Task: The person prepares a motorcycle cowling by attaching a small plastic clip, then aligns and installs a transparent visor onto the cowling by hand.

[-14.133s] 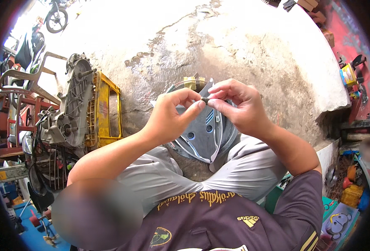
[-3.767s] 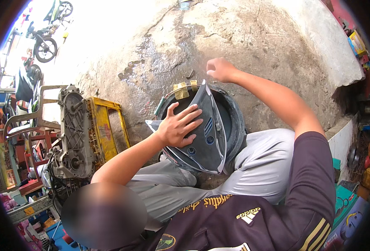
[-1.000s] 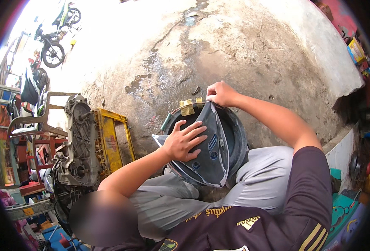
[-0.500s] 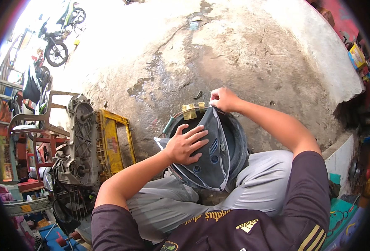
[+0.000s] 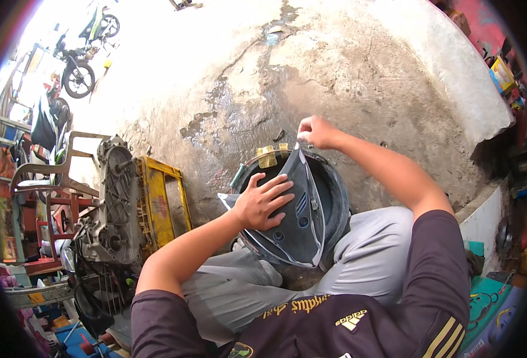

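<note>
A dark grey, pointed plastic panel (image 5: 293,238) with whitish edges rests tilted across a round black basin (image 5: 337,206) between my knees. It looks like a motorcycle body panel, with slots and round holes in its face. My left hand (image 5: 262,203) lies flat on the panel's left part, fingers spread. Just at the panel's far whitish tip is my right hand (image 5: 317,132), with its fingers curled and pinched together. Anything between those fingers is too small to make out.
Yellowish translucent pieces (image 5: 267,157) and a green cylinder (image 5: 238,175) sit at the basin's rim. On the left stand a metal engine casing (image 5: 117,203), a yellow crate (image 5: 163,203) and a brown chair (image 5: 58,170). Wet patches mark the concrete floor (image 5: 359,89). A motorcycle (image 5: 78,77) stands far left.
My right hand has shifted slightly up and left at the panel's tip. The left hand stays flat on the panel. The whole view has moved a little.
</note>
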`<state>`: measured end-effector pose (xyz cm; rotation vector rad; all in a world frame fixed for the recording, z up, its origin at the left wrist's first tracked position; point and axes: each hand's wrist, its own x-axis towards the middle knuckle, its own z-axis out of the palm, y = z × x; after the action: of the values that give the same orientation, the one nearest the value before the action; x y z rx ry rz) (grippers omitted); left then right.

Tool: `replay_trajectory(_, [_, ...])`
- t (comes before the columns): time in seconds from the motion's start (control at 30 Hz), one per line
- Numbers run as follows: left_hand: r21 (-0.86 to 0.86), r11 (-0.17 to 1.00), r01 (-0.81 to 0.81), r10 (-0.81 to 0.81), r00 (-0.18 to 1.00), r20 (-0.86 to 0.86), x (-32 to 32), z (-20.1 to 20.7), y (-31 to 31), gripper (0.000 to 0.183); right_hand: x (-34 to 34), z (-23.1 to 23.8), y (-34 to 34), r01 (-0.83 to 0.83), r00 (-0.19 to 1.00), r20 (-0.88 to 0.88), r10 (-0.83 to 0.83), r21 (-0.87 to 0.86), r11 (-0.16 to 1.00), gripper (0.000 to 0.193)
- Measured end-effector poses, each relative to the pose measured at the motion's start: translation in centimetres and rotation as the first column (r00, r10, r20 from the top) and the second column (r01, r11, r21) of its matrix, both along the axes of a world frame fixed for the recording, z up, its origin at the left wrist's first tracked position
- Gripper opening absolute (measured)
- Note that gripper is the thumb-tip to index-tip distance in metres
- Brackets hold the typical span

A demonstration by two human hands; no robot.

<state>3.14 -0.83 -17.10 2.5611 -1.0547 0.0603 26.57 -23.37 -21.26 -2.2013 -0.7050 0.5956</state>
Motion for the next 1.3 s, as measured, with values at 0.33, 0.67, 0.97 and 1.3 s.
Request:
replay_trajectory(0.33, [0.023, 1.0, -0.016, 0.017, 1.0, -0.022, -0.2, 0.2, 0.3, 0.057, -3.4, 1.6, 0.8, -0.169, 0.973, -0.14, 0.185, 0.119, 0.978, 0.016])
replay_trajectory(0.67, [0.005, 1.0, -0.015, 0.015, 0.999, -0.034, -0.1, 0.0, 0.5, 0.057, -2.1, 0.7, 0.3, -0.113, 0.99, -0.075, 0.119, 0.08, 0.99, 0.02])
replay_trajectory(0.97, [-0.021, 1.0, -0.001, 0.001, 1.0, 0.001, 0.1, -0.3, 0.1, 0.058, 0.1, -0.7, -1.0, -0.006, 0.949, -0.312, 0.043, 0.12, 0.993, 0.018])
replay_trajectory(1.3, [-0.02, 1.0, -0.005, 0.005, 1.0, -0.012, 0.5, 0.0, -0.4, 0.058, -0.5, -0.7, -1.2, 0.02, 0.964, -0.265, 0.02, 0.147, 0.989, 0.019])
